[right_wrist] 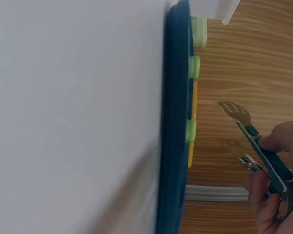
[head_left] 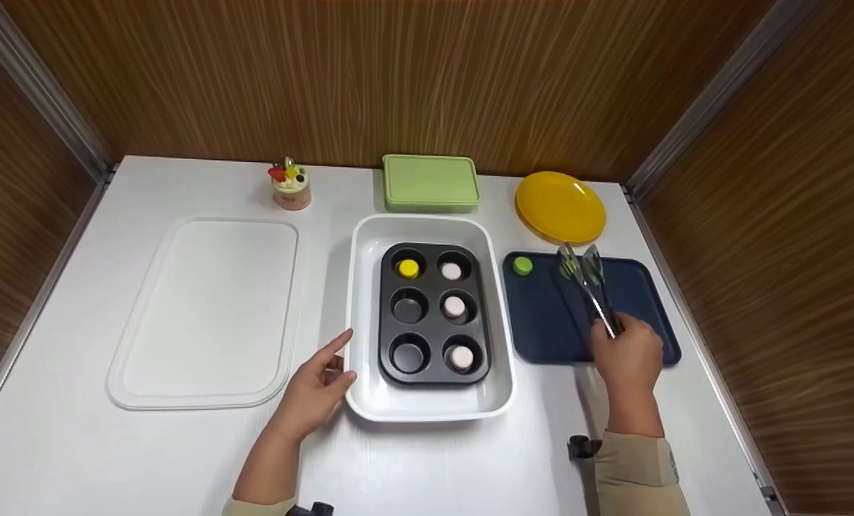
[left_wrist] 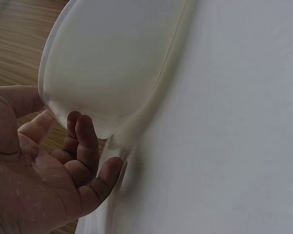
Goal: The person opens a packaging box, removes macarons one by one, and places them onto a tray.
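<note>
My right hand [head_left: 629, 351] grips metal serving tongs [head_left: 599, 304] over the dark blue tray [head_left: 548, 330]. The tongs' two ends stand apart. One slotted end overlaps a green round piece [head_left: 568, 269] in the head view; in the right wrist view the tongs [right_wrist: 261, 146] are clear of it. Another green piece [head_left: 523, 266] lies in the tray's far left corner. My left hand [head_left: 315, 394] touches the left rim of a white tub [head_left: 502, 401] with thumb and forefinger. In the tub sits a black muffin pan [head_left: 430, 330] with a yellow piece [head_left: 408, 269] and three pale pink pieces [head_left: 454, 307].
A white lid [head_left: 208, 315] lies left of the tub. Along the back stand a decorated cup [head_left: 292, 193], a light green lidded box [head_left: 432, 180] and a yellow plate [head_left: 561, 206]. Wood-grain panels [head_left: 398, 79] enclose the white table at the back and sides.
</note>
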